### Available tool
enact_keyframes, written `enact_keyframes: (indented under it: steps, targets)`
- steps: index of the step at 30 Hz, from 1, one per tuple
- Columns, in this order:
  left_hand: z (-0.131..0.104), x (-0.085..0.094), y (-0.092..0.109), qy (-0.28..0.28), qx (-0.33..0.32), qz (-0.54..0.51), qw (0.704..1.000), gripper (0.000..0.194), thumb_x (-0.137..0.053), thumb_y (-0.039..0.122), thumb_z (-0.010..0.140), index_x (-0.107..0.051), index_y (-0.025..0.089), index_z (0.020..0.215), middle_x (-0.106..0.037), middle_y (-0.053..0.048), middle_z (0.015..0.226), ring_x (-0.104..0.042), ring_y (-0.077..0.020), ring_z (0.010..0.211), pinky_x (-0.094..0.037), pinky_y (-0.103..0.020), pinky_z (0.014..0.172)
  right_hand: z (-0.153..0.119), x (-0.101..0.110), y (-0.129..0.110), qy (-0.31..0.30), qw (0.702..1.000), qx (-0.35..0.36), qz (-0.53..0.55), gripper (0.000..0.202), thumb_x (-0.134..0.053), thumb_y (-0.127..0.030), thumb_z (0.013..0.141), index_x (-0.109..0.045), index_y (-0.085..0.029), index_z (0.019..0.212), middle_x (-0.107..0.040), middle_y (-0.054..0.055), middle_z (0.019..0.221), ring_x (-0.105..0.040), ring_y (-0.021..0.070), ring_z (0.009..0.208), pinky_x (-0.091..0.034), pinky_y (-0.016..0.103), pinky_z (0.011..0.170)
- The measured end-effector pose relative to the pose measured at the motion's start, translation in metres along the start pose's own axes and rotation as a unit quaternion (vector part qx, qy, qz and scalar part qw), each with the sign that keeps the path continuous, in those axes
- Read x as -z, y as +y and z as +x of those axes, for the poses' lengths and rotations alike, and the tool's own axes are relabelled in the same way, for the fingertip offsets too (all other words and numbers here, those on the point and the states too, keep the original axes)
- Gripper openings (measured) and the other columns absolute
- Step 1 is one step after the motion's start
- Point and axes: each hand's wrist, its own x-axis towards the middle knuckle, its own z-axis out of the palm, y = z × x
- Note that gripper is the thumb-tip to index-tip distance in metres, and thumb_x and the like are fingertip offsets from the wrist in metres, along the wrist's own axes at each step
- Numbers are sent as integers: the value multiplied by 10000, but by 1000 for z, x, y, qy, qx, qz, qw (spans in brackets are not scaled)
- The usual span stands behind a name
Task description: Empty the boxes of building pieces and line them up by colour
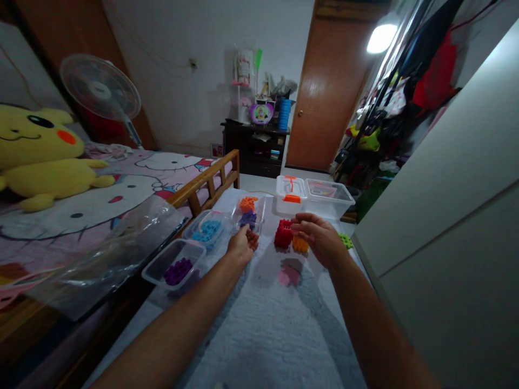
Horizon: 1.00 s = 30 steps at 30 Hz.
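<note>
My left hand point(243, 246) has its fingers curled at the near edge of a clear tray point(261, 208). What it holds, if anything, is hidden. The tray contains orange pieces point(248, 203) and, right by my fingertips, blue-purple pieces point(248, 219). My right hand point(318, 235) is open, fingers stretched toward the left, above yellow-orange toy blocks point(300, 244) and beside a stack of red toy blocks point(283, 235). A pink piece point(289, 275) lies nearer on the light cloth. Green blocks point(346, 240) sit beyond my right wrist.
Left of my left hand stand a clear box with light-blue pieces point(206, 231) and another with dark-purple pieces point(178, 272). A lidded box with orange clips point(290, 194) and a clear bin point(330, 197) stand at the far end. A wooden bed rail point(214, 175) borders the left.
</note>
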Motion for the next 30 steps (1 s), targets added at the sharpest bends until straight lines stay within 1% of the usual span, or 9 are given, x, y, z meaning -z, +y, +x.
enact_keyframes:
  steps: [3,6,12,16,20,23,25,28,30]
  targets:
    - [-15,-11,6,-45,-31,24,998,178,-599,258,828,-524,171,693,-553,26,582,-581,-101,520,-428,-219,560,35,19,-17,68,997,27,-2,175,-664,-127,656,-679,-177,823,-720,52,844,-685,154,791,-562,288,752]
    - [-15,-40,17,-87,-90,54,991,135,-623,278,776,-548,177,727,-579,33,655,-596,-93,590,-432,-216,597,72,32,-21,127,991,10,-33,204,-593,-63,617,-655,-181,772,-692,43,807,-676,153,786,-554,279,740]
    - [22,-113,32,-115,-158,188,963,94,-642,166,716,-576,177,782,-605,3,722,-613,-141,733,-447,-239,656,120,45,-5,179,979,-39,-91,235,-571,-50,592,-605,-201,769,-594,0,758,-578,128,714,-508,270,696]
    - [52,-143,32,-101,-191,296,930,135,-664,93,770,-637,149,889,-674,-80,906,-638,-215,947,-486,-292,757,136,48,5,174,977,-65,-104,298,-591,-68,624,-597,-228,875,-571,3,797,-563,144,727,-501,284,692]
    - [80,-157,33,-101,-212,375,897,287,-647,302,933,-630,154,1179,-636,-109,1215,-629,-233,1077,-542,-409,901,149,47,8,173,974,-91,-111,411,-610,-58,625,-578,-255,984,-571,26,883,-589,174,795,-522,312,724]
    - [97,-162,34,-106,-212,404,884,387,-617,384,959,-585,173,1281,-609,-99,1277,-634,-238,1088,-561,-459,906,157,45,9,168,974,-103,-112,435,-616,-73,650,-565,-268,1035,-563,26,915,-591,174,813,-535,308,733]
    - [106,-164,35,-104,-212,406,883,342,-639,346,945,-613,158,1230,-627,-102,1245,-634,-240,1088,-553,-445,913,160,45,10,166,974,-109,-111,418,-631,-93,664,-563,-272,1035,-564,27,937,-598,177,836,-543,308,740]
    - [115,-165,35,-90,-216,385,893,234,-735,170,833,-665,147,1055,-674,-115,1142,-631,-258,1109,-518,-367,920,161,46,11,167,974,-111,-105,403,-651,-106,661,-556,-276,1014,-572,28,972,-611,186,880,-556,310,739]
    - [118,-164,33,-77,-217,360,904,310,-770,63,729,-663,156,1005,-687,-123,1100,-628,-276,1128,-500,-317,893,160,46,10,168,975,-107,-97,387,-659,-103,655,-557,-275,986,-577,24,968,-615,184,880,-563,305,723]
